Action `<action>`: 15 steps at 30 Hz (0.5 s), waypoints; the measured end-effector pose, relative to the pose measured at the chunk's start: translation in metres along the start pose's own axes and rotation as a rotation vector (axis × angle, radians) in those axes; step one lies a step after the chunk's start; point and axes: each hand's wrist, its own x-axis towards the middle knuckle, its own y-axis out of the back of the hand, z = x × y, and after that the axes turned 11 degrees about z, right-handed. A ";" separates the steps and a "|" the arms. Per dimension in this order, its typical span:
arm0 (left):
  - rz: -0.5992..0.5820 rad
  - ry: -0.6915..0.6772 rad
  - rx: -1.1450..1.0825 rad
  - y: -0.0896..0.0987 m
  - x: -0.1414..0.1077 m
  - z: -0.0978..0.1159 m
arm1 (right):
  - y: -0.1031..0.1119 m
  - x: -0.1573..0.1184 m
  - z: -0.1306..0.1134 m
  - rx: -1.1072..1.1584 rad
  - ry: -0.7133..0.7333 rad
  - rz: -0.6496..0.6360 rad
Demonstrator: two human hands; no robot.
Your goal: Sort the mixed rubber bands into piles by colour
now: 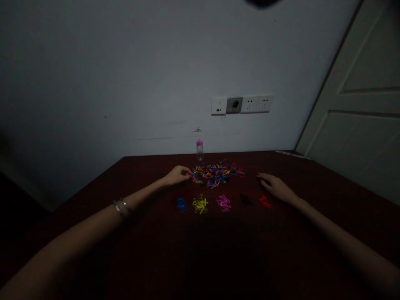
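Note:
A mixed pile of small coloured rubber bands (215,173) lies on the dark table. My left hand (178,175) touches the pile's left edge, thumb and fingertips pinched together; whatever is between them is too small to make out. Nearer to me runs a row of sorted heaps: blue bands (181,205), yellow bands (200,204), pink bands (224,203), black bands (246,199) and red bands (265,202). To the right of the pile, just beyond the red heap, my right hand (275,187) rests on the tabletop, fingers stretched out and holding nothing.
Behind the pile, a small clear bottle with a pink top (200,151) stands near the wall. Sockets and a switch plate (242,104) are set in the wall above the table (150,250). A panelled door (359,100) is at the right. The light is dim.

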 end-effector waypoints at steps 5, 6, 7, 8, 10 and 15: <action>0.350 0.199 -0.053 0.002 0.027 -0.059 | 0.000 0.000 0.000 0.003 0.008 0.000; 0.409 0.247 -0.070 0.002 0.031 -0.070 | 0.000 0.000 0.000 0.006 0.008 0.005; 0.466 0.291 -0.084 0.002 0.033 -0.080 | 0.000 0.000 0.000 0.008 0.008 0.010; 0.528 0.332 -0.099 0.001 0.035 -0.088 | 0.001 0.000 0.000 0.007 0.008 0.011; 0.628 0.401 -0.122 -0.002 0.037 -0.102 | 0.001 0.000 -0.001 0.004 0.008 0.011; 0.701 0.445 -0.123 -0.011 0.036 -0.117 | 0.000 -0.001 -0.001 0.028 0.001 0.025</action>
